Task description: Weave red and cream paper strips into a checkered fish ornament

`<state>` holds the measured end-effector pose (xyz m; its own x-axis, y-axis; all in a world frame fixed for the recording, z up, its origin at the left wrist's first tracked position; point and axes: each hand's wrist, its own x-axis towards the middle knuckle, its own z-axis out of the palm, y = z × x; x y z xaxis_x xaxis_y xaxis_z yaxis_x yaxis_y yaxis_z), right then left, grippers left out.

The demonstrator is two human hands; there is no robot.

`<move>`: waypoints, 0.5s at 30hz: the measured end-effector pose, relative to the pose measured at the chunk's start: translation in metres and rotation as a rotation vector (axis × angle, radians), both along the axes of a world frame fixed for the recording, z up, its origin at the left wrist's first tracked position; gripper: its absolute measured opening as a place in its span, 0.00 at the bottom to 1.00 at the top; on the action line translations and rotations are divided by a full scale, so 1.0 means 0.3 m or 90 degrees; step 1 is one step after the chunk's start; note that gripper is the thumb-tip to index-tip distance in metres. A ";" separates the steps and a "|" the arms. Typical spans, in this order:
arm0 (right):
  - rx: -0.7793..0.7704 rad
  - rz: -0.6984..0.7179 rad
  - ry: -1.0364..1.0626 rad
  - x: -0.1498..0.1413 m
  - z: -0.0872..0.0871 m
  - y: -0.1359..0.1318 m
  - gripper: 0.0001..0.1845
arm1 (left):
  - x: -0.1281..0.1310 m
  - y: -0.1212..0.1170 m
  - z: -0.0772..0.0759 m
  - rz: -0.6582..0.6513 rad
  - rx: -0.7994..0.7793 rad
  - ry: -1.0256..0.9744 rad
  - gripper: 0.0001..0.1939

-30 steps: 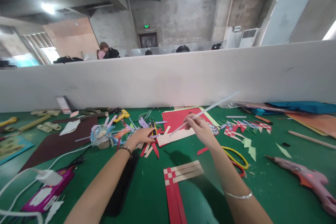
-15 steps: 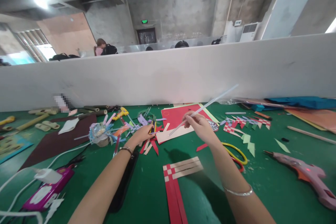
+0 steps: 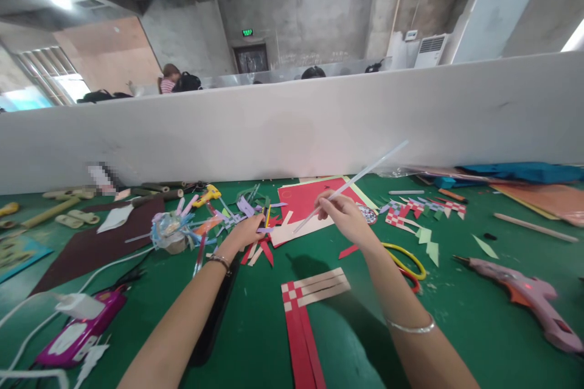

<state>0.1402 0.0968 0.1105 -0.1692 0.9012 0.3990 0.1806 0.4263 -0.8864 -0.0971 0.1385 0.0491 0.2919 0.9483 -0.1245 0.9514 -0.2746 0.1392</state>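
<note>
Grey concrete rm in bkgd; a white partition [image 3: 292, 127] stood at the far edge of the green table [image 3: 255, 322]. The R hand [image 3: 347, 219] pinched a long, clear rod [image 3: 374, 165] btwn thumb & fingers, nearer its lower end. Rod sat tilted: long end up to 2 o'clock of that hand, short end down to 8 o'clock, over the beige strip [image 3: 305, 232] by the red sheet [image 3: 301, 197]; couldn't tell if the tip touched.

L hand [image 3: 244, 234], at approx 9 o'clock of the R, had its fingers in the paper scraps [image 3: 260, 252]; couldn't tell if it gripped anything, fingertips partly hidden.

Rod seemed v. light, prob. smooth & a bit slick, w/ some bend; looked low-risk for breakage. Best hold, I'd judge: a light pinch nearer mid-length, as the long free end would swing or sag. Scraps looked thin, soft, easily creased, so best taken by edges, one at a time.

Red/beige woven piece [image 3: 296, 301] lay flat at 7 o'clock of the R hand, pink glue gun [image 3: 515, 285] at 4 o'clock, yellow-handled scissors [image 3: 423, 264] beside the R forearm.
</note>
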 end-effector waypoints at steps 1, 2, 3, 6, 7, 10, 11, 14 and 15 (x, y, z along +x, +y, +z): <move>-0.002 -0.001 -0.004 0.000 0.000 -0.001 0.11 | -0.002 -0.002 0.002 -0.004 -0.004 -0.004 0.15; -0.003 -0.002 -0.008 0.000 0.001 -0.002 0.11 | -0.005 -0.003 0.004 -0.006 -0.006 -0.008 0.15; -0.004 -0.002 -0.012 -0.001 0.001 -0.003 0.11 | -0.007 -0.004 0.004 -0.005 -0.006 -0.013 0.15; -0.007 -0.005 -0.021 0.001 -0.001 -0.004 0.11 | -0.014 -0.009 0.002 0.013 0.009 -0.037 0.14; -0.008 -0.006 -0.023 0.003 -0.002 -0.003 0.11 | -0.015 -0.012 0.001 0.023 0.019 -0.050 0.13; -0.013 -0.008 -0.026 0.007 -0.007 0.000 0.10 | -0.020 -0.026 0.000 0.057 0.056 -0.114 0.11; -0.016 -0.007 -0.026 0.007 -0.010 0.001 0.10 | -0.022 -0.032 0.000 0.069 0.071 -0.143 0.10; -0.029 0.000 -0.028 0.000 -0.020 0.008 0.10 | -0.029 -0.048 -0.008 0.109 0.122 -0.244 0.10; -0.035 0.004 -0.027 -0.005 -0.024 0.010 0.10 | -0.033 -0.051 -0.014 0.124 0.140 -0.280 0.09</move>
